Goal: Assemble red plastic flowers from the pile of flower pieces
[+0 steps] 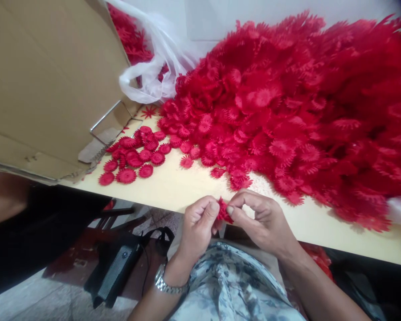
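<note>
Between my two hands, just over the table's front edge, is a small red fringed flower piece [223, 211]. My left hand [200, 218] pinches it from the left between thumb and fingers. From the other side, the thumb and index finger of my right hand [259, 218] grip its edge. Parts of the piece are hidden by my fingertips. Beyond the hands spreads a big heap of red fringed flower pieces [274, 116]. To the left lies a smaller group of compact, round red rosettes [133, 156].
A cardboard box [53, 80] stands at the left, with a bent metal wire frame [107, 117] against it. A white plastic bag [150, 80] holds more red pieces behind. Below the pale yellow table [173, 194], a black speaker-like box [115, 272] sits near a dark red surface.
</note>
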`<state>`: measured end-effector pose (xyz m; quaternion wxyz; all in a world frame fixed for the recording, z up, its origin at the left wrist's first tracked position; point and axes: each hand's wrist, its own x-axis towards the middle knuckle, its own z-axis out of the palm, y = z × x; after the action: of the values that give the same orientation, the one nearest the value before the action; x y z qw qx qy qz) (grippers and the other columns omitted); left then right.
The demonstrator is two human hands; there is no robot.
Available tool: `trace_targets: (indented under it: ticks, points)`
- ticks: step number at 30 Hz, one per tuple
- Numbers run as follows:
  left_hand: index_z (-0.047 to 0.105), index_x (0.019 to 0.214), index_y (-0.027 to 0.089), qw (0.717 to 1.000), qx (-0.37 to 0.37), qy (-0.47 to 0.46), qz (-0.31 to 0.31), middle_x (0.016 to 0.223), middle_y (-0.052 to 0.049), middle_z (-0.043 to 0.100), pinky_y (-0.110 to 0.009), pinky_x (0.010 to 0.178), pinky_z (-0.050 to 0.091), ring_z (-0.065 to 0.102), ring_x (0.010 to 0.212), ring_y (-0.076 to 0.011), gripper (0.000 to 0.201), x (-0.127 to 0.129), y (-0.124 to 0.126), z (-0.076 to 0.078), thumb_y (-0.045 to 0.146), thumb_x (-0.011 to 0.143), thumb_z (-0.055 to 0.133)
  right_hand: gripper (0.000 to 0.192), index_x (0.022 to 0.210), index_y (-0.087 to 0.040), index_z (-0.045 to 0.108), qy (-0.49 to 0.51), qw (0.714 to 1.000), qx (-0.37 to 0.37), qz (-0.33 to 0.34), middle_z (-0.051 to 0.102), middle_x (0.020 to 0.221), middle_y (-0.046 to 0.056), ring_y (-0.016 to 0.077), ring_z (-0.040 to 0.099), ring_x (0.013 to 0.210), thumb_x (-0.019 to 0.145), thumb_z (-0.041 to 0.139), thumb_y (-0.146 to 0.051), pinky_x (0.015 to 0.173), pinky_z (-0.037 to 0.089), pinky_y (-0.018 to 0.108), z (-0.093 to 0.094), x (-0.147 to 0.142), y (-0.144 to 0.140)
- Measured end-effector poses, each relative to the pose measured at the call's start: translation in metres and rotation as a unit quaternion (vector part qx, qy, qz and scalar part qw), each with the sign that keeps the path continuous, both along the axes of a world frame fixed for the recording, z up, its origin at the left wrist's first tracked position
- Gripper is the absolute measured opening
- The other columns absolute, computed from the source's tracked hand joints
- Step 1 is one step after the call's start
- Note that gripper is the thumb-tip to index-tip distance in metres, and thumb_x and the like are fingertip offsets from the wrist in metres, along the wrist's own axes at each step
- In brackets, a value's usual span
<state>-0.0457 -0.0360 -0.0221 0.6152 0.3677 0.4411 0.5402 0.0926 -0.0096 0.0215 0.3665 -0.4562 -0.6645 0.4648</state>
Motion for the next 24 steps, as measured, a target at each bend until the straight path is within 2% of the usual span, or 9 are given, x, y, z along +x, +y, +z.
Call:
trace_targets:
  ticks: [3,5,7,10,12,19,21,24]
  points:
    - [0.053,0.066,0.016,1.000,0.008,0.001,-0.019,0.051,0.004,0.048,-0.017,0.040,0.028,0.040,0.043,-0.0055,0.032,-0.001,-0.001,0.000,0.040,0.087,0.052,0.021,0.061,-0.018,0.058,0.074,0.995,-0.069,0.008,0.060,0.058,-0.001,0.0113,0.054,0.053,0.081,0.056,-0.025,0.052,0.042,0.023,-0.001,-0.001,-0.001]
    - [0.056,0.070,0.016,0.999,0.010,-0.021,-0.040,0.051,0.004,0.050,-0.017,0.040,0.030,0.042,0.042,-0.0056,0.030,-0.002,-0.001,0.002,0.042,0.085,0.054,0.023,0.062,-0.018,0.057,0.086,0.993,-0.087,0.003,0.059,0.057,-0.001,0.0116,0.053,0.052,0.082,0.056,-0.029,0.051,0.043,0.023,-0.001,0.000,-0.002]
    - [0.058,0.074,0.016,0.998,0.008,-0.035,-0.054,0.052,0.004,0.052,-0.016,0.040,0.033,0.044,0.043,-0.0058,0.028,-0.003,0.000,0.004,0.042,0.081,0.059,0.023,0.062,-0.018,0.055,0.047,0.998,-0.049,-0.009,0.057,0.057,0.000,0.0116,0.053,0.052,0.083,0.055,-0.029,0.051,0.042,0.024,0.000,0.001,-0.002]
    - [0.059,0.073,0.015,0.997,-0.010,-0.038,-0.061,0.051,0.004,0.053,-0.015,0.039,0.035,0.045,0.042,-0.0052,0.025,-0.005,0.001,0.005,0.039,0.077,0.065,0.022,0.062,-0.018,0.053,-0.046,0.998,0.051,-0.007,0.054,0.060,0.000,0.0116,0.052,0.055,0.083,0.054,-0.025,0.053,0.039,0.024,0.000,0.002,-0.001]
    - [0.060,0.071,0.014,0.996,-0.030,-0.058,-0.062,0.049,0.004,0.054,-0.014,0.036,0.034,0.046,0.039,-0.0052,0.024,-0.005,0.002,0.006,0.037,0.076,0.067,0.021,0.064,-0.017,0.053,-0.057,0.996,0.065,0.008,0.054,0.062,0.000,0.0116,0.051,0.056,0.084,0.052,-0.023,0.054,0.038,0.025,-0.001,0.003,-0.001]
    - [0.063,0.064,0.014,0.992,-0.051,-0.114,-0.020,0.046,0.002,0.056,-0.013,0.029,0.030,0.047,0.034,-0.0056,0.023,-0.007,0.001,0.007,0.034,0.066,0.075,0.022,0.069,-0.017,0.054,0.059,0.995,-0.080,0.011,0.053,0.063,0.000,0.0109,0.047,0.055,0.085,0.053,-0.031,0.050,0.036,0.024,-0.013,0.004,-0.004]
    - [0.063,0.063,0.015,0.989,-0.059,-0.134,0.006,0.046,0.003,0.057,-0.014,0.028,0.029,0.046,0.032,-0.0064,0.023,-0.010,0.001,0.007,0.035,0.064,0.075,0.020,0.070,-0.018,0.053,0.069,0.995,-0.070,-0.015,0.050,0.061,-0.002,0.0100,0.045,0.053,0.085,0.053,-0.031,0.049,0.034,0.023,-0.014,0.008,-0.003]
    - [0.065,0.064,0.015,0.994,-0.035,-0.099,0.030,0.050,0.002,0.058,-0.015,0.031,0.033,0.048,0.036,-0.0062,0.020,-0.013,0.000,0.007,0.033,0.067,0.073,0.017,0.072,-0.018,0.054,0.041,0.998,0.005,-0.039,0.050,0.064,-0.002,0.0101,0.045,0.057,0.086,0.053,-0.027,0.052,0.035,0.023,-0.012,0.013,0.001]
